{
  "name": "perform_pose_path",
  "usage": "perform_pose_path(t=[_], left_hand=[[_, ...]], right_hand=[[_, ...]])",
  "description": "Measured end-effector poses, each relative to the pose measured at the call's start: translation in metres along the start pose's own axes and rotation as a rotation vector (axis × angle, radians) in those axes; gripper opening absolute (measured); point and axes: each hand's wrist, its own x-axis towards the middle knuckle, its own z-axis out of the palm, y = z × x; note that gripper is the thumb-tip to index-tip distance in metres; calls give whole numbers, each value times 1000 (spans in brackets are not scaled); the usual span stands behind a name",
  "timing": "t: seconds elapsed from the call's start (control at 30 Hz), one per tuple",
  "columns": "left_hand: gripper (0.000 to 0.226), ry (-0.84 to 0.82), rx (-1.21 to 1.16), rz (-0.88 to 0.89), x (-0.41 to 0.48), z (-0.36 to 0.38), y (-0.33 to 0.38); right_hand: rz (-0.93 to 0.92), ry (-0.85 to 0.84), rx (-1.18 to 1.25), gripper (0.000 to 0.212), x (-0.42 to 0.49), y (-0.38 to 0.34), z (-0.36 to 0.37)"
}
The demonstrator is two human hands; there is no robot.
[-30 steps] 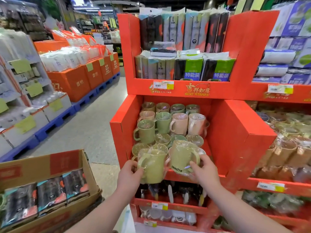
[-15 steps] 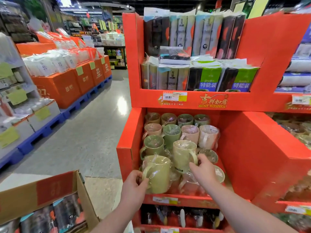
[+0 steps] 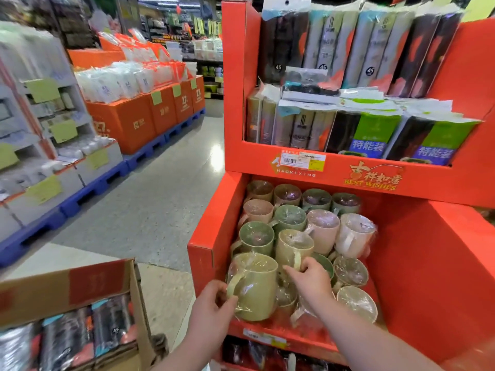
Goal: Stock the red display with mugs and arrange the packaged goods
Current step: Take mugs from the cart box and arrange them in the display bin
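Shop aisle first: a grey floor [image 3: 150, 204] runs up the left of the frame past orange boxes [image 3: 139, 121] stacked on blue pallets [image 3: 144, 153], and the red display [image 3: 209, 253] fills the right half. Its middle bin is packed with film-wrapped mugs [image 3: 321, 231] in olive, green and pink, most standing mouth up in rows and a few at the lower right lying tipped with their mouths toward me. My left hand [image 3: 211, 303] comes in at lower centre with its fingers curled, pinching the handle of the front mug [image 3: 257, 287], an olive one at the bin's near left corner. That mug stands upright, long axis vertical, mouth up, handle pointing to the left of the frame into my fingers. My right hand [image 3: 312, 282] is just to the right of it, fingers bent and closed on the lower end of the handle of the second mug [image 3: 293, 250], another olive one directly behind the front mug and touching it. This one is upright too, mouth up, its handle turned toward me. On the shelf above, the packaged goods [image 3: 375, 135] stand on end in two tiers, dark and grey packs behind, green-and-blue ones in front, with a price label [image 3: 302, 159] on the lip below them. At lower left sits an open cardboard box [image 3: 67, 285] holding more dark packs [image 3: 80, 333] on end.
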Motion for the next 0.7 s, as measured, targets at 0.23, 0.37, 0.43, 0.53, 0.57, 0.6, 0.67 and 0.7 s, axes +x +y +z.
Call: perform_pose_path(t=[0.23, 0.37, 0.43, 0.53, 0.57, 0.6, 0.67, 0.7], left_hand=[[14, 92, -14, -49, -2, 10, 4], [12, 144, -23, -70, -2, 15, 4], [11, 167, -48, -82, -3, 18, 4], [12, 189, -76, -102, -3, 21, 4], [12, 196, -84, -105, -4, 22, 4], [11, 204, -90, -108, -4, 23, 4], [10, 217, -98, -109, -5, 23, 5], [10, 217, -96, -108, -5, 23, 5]], right_hand=[[-320, -188, -173, 3, 16, 15, -22], [-481, -40, -428, 24, 36, 20, -40], [-542, -101, -530, 37, 46, 22, -43], [-575, -223, -513, 33, 52, 21, -44], [-600, -215, -504, 28, 54, 21, -44], [-627, -188, -509, 24, 55, 21, -44], [-657, -117, -543, 23, 57, 19, -44], [-652, -93, -568, 23, 59, 18, -44]])
